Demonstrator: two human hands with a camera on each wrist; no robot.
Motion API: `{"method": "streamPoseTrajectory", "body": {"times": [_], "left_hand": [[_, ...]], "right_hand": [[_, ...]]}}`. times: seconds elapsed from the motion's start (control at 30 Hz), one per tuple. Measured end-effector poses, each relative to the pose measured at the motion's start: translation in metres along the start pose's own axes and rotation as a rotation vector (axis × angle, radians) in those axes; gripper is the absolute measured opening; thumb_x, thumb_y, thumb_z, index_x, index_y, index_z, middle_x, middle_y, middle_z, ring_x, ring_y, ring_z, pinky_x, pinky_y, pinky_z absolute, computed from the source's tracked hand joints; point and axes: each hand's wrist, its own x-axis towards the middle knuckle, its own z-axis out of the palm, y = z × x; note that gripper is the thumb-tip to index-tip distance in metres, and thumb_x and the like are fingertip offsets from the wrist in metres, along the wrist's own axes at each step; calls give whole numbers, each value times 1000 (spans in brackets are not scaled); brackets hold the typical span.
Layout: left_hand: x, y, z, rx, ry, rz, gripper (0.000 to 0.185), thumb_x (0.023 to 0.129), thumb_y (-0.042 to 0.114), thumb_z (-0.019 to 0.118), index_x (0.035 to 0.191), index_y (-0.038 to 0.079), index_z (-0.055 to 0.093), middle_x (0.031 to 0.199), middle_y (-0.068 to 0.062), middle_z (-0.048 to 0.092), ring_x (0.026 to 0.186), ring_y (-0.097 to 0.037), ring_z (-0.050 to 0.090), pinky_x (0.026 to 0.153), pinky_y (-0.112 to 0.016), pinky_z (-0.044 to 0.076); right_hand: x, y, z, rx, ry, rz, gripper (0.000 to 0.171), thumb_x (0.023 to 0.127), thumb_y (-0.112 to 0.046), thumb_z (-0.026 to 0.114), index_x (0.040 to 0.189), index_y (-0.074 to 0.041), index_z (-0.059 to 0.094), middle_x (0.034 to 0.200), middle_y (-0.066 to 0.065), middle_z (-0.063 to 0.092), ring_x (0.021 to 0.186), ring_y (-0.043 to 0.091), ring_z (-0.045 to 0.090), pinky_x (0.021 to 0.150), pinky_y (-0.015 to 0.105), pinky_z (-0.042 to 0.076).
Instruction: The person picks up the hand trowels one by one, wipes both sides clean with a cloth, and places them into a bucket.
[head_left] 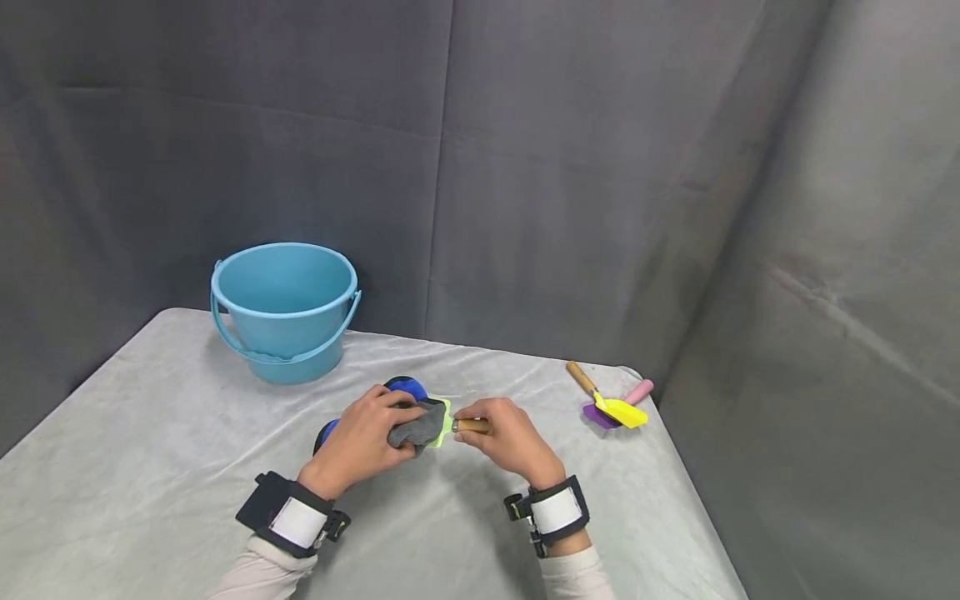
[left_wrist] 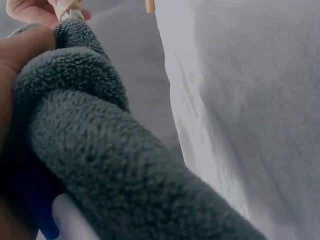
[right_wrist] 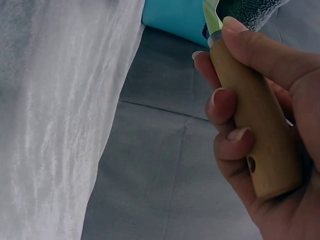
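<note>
My right hand [head_left: 512, 435] grips the wooden handle [right_wrist: 250, 115] of a small toy shovel, thumb near the collar and fingers curled around the wood. The shovel's lime-green blade [head_left: 447, 422] points left, mostly hidden under a grey fuzzy cloth [head_left: 418, 425]. With my left hand [head_left: 366, 440], I hold that cloth over the blade. Blue, dark-edged parts of the cloth [head_left: 408, 387] show beyond and beside the left hand. In the left wrist view the cloth [left_wrist: 110, 145] is bunched in thick folds.
A light blue bucket [head_left: 288, 333] with its handle hanging down stands at the back left. At the right, a yellow shovel [head_left: 621, 412] with a wooden handle lies over a purple one [head_left: 600, 418] with a pink handle. A pale grey cloth covers the table [head_left: 150, 467]; grey curtains hang behind.
</note>
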Motion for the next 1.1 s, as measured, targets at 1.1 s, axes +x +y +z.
{"method": "streamPoseTrajectory", "body": {"times": [1.1], "left_hand": [[-16, -58, -27, -197, 32, -138, 52, 72, 6, 84, 122, 9, 75, 120, -12, 70, 108, -32, 66, 85, -48, 55]], "right_hand": [[-4, 10, -6, 113, -41, 43, 22, 89, -12, 79, 110, -10, 79, 99, 0, 75, 80, 5, 64, 72, 25, 55]]}}
